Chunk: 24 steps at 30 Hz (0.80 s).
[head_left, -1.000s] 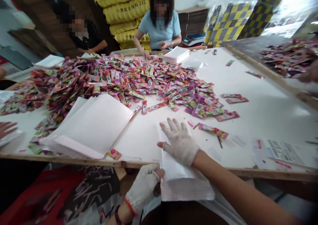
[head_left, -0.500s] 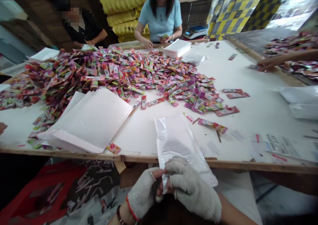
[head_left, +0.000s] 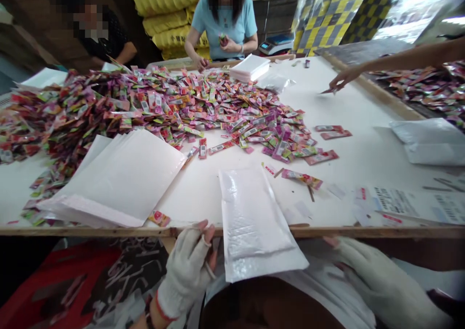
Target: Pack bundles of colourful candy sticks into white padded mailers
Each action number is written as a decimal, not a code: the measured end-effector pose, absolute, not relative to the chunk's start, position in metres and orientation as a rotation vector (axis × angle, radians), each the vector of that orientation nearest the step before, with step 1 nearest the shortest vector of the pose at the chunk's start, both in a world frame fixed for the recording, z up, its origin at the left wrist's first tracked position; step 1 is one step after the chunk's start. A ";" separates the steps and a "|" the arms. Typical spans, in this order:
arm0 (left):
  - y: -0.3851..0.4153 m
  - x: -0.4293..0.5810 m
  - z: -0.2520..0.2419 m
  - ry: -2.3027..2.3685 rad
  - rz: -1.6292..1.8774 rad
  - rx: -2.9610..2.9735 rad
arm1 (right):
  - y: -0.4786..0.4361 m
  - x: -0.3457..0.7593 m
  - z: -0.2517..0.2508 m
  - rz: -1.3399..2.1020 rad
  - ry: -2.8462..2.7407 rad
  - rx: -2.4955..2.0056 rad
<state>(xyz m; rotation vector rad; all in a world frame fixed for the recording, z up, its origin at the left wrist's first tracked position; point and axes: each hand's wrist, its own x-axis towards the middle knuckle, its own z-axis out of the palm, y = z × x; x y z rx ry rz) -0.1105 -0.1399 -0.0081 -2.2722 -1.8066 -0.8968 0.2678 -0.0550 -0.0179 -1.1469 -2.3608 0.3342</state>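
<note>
Mailer (head_left: 250, 212), lower centre, looks sealed; lower-left stack (head_left: 125, 179) seems unfilled; left hand (head_left: 189, 266) half-curled, empty; right hand (head_left: 381, 275) blurred, can't tell.

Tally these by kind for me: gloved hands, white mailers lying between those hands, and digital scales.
Gloved hands: 2 (left hand, right hand)
White mailer: 1
Digital scale: 1
Total: 4

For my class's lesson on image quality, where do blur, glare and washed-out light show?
In the head view, the right hand, in an off-white cloth glove, looks blurred; in the head view, glare marks the glossy white rectangular envelope; in the head view, the bright background beyond the yellow-and-grey checkered panels looks washed out.
</note>
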 end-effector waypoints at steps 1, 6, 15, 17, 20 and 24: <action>-0.135 -0.108 -0.008 -1.703 -0.831 -2.290 | -0.049 0.255 -0.017 0.219 -2.420 -1.049; -0.118 -0.092 0.000 -1.329 -0.731 -2.599 | -0.026 0.204 -0.015 -0.026 -2.585 -0.463; -0.107 -0.081 0.021 -2.658 -0.947 -2.432 | -0.025 0.178 -0.009 0.533 -2.265 -1.113; -0.100 -0.081 0.021 -2.816 -0.731 -2.325 | -0.020 0.168 -0.008 0.580 -2.263 -1.329; -0.089 -0.081 0.018 -2.738 -0.352 -2.205 | -0.010 0.157 -0.007 0.609 -2.367 -1.591; -0.082 -0.083 0.012 -2.464 -0.247 -2.119 | 0.002 0.153 -0.004 0.763 -2.381 -1.753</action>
